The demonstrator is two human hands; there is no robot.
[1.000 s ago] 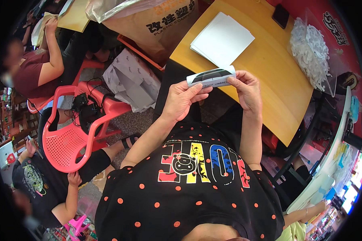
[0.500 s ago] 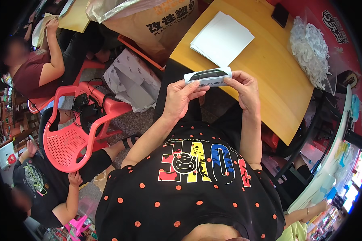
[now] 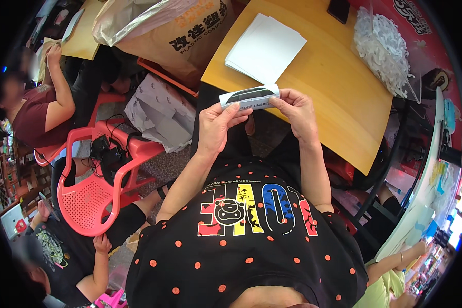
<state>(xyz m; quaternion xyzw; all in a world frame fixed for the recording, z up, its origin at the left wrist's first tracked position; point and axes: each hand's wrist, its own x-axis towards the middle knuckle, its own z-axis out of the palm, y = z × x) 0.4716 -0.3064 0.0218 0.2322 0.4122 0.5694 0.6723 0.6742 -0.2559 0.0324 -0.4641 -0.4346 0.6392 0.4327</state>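
Between my two hands is a curled white printed sheet (image 3: 252,103) with a dark umbrella picture on it, held above my lap at the table's near edge. My left hand (image 3: 215,127) pinches its left end, thumb on the face and fingers behind. At the right end, my right hand (image 3: 296,113) grips it with thumb and fingers. Just beyond the sheet, a stack of white paper sheets (image 3: 266,47) lies on the yellow wooden table (image 3: 339,77); the tops of the sheets look blank.
A clear bag of whitish plastic pieces (image 3: 382,54) and a dark phone (image 3: 338,10) rest on the table. To the left stand a large printed sack (image 3: 164,41), a wrapped white bundle (image 3: 159,115) and a red plastic chair (image 3: 84,205) holding black cables. Other people sit at the left and lower right.
The view has shifted, so the table and my hands appear further left. Both hands keep hold of the curled sheet, with little change in their grip.
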